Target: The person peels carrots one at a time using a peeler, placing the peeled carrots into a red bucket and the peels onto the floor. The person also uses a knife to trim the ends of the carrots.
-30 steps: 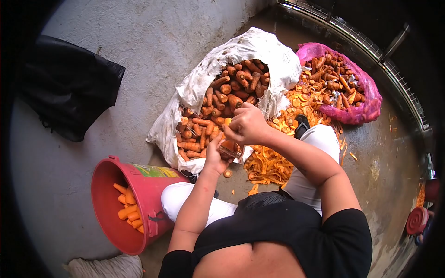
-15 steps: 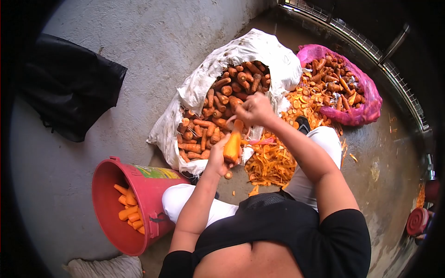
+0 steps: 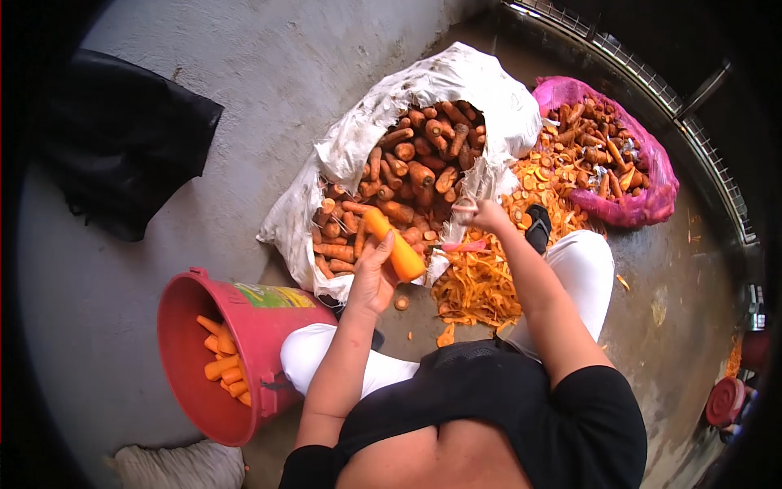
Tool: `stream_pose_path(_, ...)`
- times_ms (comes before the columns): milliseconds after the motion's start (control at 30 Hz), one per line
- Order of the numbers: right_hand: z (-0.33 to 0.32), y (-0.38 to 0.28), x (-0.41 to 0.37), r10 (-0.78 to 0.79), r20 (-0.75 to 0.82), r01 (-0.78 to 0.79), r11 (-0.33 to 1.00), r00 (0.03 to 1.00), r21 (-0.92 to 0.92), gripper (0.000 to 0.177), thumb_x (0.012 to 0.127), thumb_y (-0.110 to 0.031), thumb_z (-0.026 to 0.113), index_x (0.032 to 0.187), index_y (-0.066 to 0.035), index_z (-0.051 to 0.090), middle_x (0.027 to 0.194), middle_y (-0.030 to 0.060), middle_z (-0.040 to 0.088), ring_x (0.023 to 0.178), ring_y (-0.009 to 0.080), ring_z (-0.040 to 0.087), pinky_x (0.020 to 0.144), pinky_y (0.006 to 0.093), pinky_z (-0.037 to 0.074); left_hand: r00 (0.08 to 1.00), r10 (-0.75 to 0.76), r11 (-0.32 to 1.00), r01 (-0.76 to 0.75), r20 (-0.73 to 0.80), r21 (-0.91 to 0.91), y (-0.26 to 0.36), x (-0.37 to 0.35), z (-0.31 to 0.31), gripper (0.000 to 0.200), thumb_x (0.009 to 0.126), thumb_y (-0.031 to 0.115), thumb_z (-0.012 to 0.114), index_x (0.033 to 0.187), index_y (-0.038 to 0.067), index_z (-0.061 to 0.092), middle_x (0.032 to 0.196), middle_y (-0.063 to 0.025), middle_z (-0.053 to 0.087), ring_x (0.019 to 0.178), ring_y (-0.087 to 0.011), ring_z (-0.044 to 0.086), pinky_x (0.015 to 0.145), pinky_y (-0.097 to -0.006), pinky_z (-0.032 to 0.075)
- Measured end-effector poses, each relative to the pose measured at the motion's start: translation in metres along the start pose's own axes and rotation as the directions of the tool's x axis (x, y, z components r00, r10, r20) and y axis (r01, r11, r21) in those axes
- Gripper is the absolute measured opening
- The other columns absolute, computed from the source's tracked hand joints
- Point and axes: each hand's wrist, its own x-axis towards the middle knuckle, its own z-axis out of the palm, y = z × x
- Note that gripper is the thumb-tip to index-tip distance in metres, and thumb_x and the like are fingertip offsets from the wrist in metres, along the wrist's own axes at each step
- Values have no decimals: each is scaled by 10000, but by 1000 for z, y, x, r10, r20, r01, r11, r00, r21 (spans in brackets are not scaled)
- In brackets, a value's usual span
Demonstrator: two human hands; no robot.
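My left hand [image 3: 375, 277] holds a peeled, bright orange carrot [image 3: 394, 244] over the front of the white sack [image 3: 285, 216]. To its right, my right hand [image 3: 482, 213] is closed at the sack's right edge, around something thin that I cannot make out. Unpeeled carrots [image 3: 397, 179] fill the open sack. Below my right hand lies a heap of orange peelings [image 3: 476, 285]. A red bucket [image 3: 265, 359] on its side at the left has peeled carrots [image 3: 222, 367] inside.
A pink bag [image 3: 656, 175] of carrots stands at the upper right. Cut carrot ends [image 3: 533, 175] lie between it and the white sack. A black cloth [image 3: 138, 138] is at the left, a pale sack [image 3: 179, 466] at the lower left, and a red lid [image 3: 725, 402] at the far right.
My right hand has moved down and right, off the carrot. The carrot in my left hand now tilts up to the left, with its whole length showing.
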Motion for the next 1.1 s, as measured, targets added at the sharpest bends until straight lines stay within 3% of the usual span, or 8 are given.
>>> stream_pose_path(100,48,15,-7,-33,32,41,944,999,-329,209,751,-222,660,855,-45,699,892,170,691,875,303,670,756,406,531,996,28,1000,-29,-85,-5,-6,13,-23,274,897,135,624,1124,8,537,1074,-116,611,1016,-260,623,874,-393,539)
stream_pose_path(133,58,18,-8,-8,129,57,921,992,-385,234,778,-245,650,892,-45,690,926,173,681,869,311,667,740,418,531,992,52,999,-51,-112,19,-7,15,-26,260,894,128,628,1110,5,553,1065,-112,622,1012,-245,627,866,-386,545)
stream_pose_path(500,116,46,5,32,142,27,919,989,-394,233,887,-136,484,1113,-126,537,1074,175,569,899,368,634,734,448,511,952,64,991,-25,-298,134,-5,30,-26,372,872,324,666,1045,11,563,948,-115,652,805,-208,681,674,-341,597)
stream_pose_path(667,126,45,15,134,173,-83,959,976,-271,181,898,-157,457,1054,-102,531,1034,187,591,899,378,632,741,450,507,950,72,994,-42,-303,102,9,41,-38,386,907,337,603,1111,16,539,969,-122,647,884,-228,674,725,-362,602)
stream_pose_path(867,136,54,17,-37,134,100,861,990,-498,258,890,-243,521,1095,-89,544,987,152,646,850,333,663,705,421,529,946,66,987,-109,-316,-120,31,52,-52,338,908,312,609,1149,87,538,1080,-67,613,1012,-199,612,816,-359,565)
stream_pose_path(933,120,40,4,-90,175,161,875,980,-456,398,851,-413,588,1055,-72,575,904,162,677,856,317,667,711,432,522,943,137,975,-183,-304,-128,38,55,-50,342,910,271,612,1168,63,527,1080,-84,599,1012,-212,613,831,-367,559)
stream_pose_path(1067,110,36,-4,179,138,-153,971,974,-183,450,850,-416,560,1059,-19,596,831,174,673,797,302,666,677,410,520,898,410,910,-414,-161,9,48,58,-45,324,873,141,665,1166,49,562,1090,-73,589,1013,-156,598,855,-291,517)
stream_pose_path(1100,92,23,-9,421,373,-507,845,827,171,449,888,-385,500,1104,2,572,740,123,651,699,255,649,608,377,518,878,457,889,-447,-145,94,51,56,-42,352,869,136,667,1191,49,555,1093,-63,586,1010,-147,590,859,-278,504)
